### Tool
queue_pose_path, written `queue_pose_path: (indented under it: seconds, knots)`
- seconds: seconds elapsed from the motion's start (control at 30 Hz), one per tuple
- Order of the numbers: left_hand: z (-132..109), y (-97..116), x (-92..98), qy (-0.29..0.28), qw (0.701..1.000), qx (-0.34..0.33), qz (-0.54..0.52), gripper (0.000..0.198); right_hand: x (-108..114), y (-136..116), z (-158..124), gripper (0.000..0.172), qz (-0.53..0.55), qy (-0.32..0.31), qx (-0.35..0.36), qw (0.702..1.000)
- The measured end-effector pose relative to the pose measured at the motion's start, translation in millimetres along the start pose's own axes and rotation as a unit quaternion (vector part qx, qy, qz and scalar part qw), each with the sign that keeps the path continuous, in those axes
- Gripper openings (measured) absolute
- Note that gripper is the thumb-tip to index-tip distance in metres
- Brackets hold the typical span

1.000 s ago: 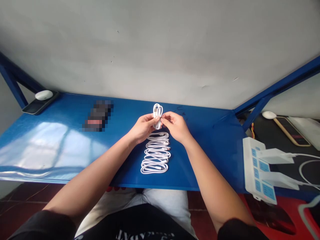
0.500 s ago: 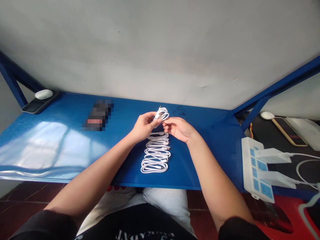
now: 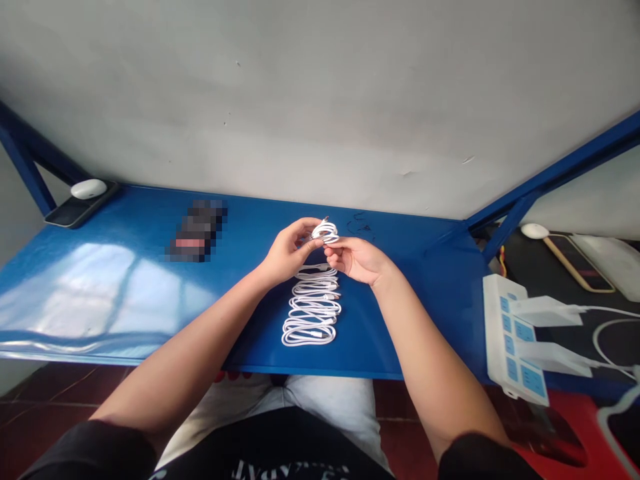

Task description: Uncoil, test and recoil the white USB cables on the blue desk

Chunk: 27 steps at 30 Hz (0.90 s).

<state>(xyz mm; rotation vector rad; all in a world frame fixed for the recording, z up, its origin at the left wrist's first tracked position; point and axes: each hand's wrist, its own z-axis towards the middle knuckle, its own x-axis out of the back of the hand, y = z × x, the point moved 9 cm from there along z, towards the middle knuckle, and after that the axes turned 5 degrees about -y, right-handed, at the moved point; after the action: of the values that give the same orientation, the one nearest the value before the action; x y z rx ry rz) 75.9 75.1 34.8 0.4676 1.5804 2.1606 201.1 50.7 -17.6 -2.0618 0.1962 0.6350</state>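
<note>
A coiled white charging cable (image 3: 326, 231) is held up over the blue table, its loops bunched together. My left hand (image 3: 287, 252) is closed on the coil's left side, thumb in front. From the right, my right hand (image 3: 359, 260) pinches the coil's lower right edge, its other fingers curled in. Beneath both hands lie several more coiled white cables (image 3: 310, 308) in a column running toward the table's front edge. Thin black ties (image 3: 363, 224) are scattered just behind my right hand.
A pixelated dark object (image 3: 197, 230) lies left on the blue table (image 3: 250, 327). At the far left, a white rounded item (image 3: 88, 189) sits on a dark phone-like slab (image 3: 70, 212). A white power strip (image 3: 515, 340) with plugged-in chargers and a phone (image 3: 580, 263) are at right.
The held coil has tipped slightly lower and its loops look flatter. Both hands have shifted only a little around it; the cables on the table have not moved.
</note>
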Motion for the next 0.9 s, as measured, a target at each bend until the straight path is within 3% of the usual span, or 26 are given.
queue_pose_path:
  seconds: [0.3,0.43,0.67,0.8,0.9]
  knots:
    - [-3.5,11.8,2.6,0.026,0.989,-0.066,0.132,0.017,0.3,1.9,2.6,0.013,-0.011,-0.016,0.013,1.0]
    - [-4.2,12.2,6.2,0.054,0.989,-0.058,0.125,0.016,-2.2,-3.8,1.7,0.009,-0.007,-0.017,0.05,0.999]
    - [-4.0,2.7,7.5,0.072,0.995,-0.013,0.074,0.019,-2.7,-11.2,3.9,0.022,-0.075,0.025,0.118,0.99]
    - [-3.8,-17.7,6.8,0.085,0.994,0.062,-0.017,0.035,3.2,-23.1,2.2,0.02,-0.213,0.111,0.212,0.947]
    - [-6.2,-34.9,5.2,0.102,0.977,0.141,-0.121,0.039,-2.9,-36.9,-8.2,0.014,-0.347,0.165,0.298,0.874]
